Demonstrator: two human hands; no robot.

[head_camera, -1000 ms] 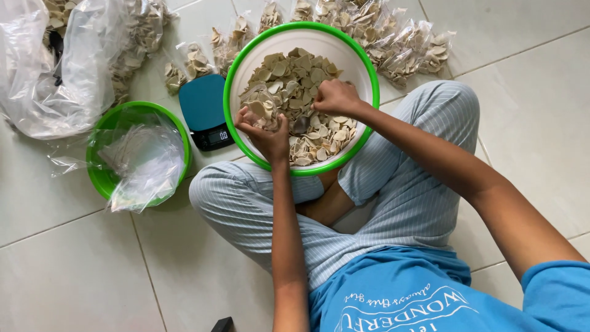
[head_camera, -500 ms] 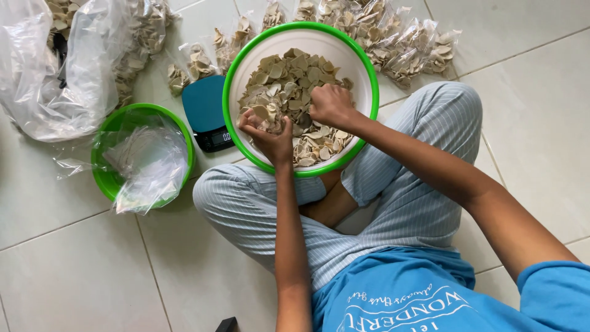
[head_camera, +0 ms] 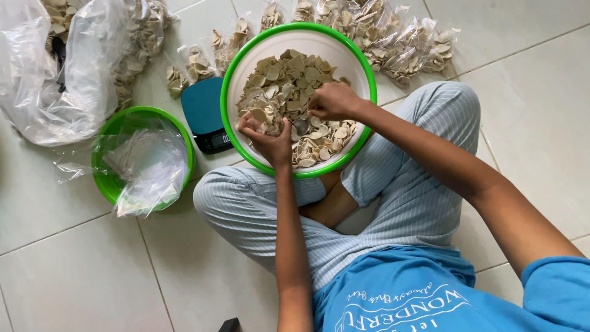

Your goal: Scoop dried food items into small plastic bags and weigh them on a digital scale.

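We sit cross-legged, knees spread to nine and three o'clock, and both bare forearms run up from the bottom of the view toward twelve o'clock. Our left hand [head_camera: 268, 136] lies at the end of a nearly straight arm, palm down, fingers curled inward and partly buried. Our right hand [head_camera: 332, 101] comes in from four o'clock on a bent arm, wrist cocked, fingers bunched into a loose fist. The two hands sit near each other, not touching, the right slightly farther toward twelve.
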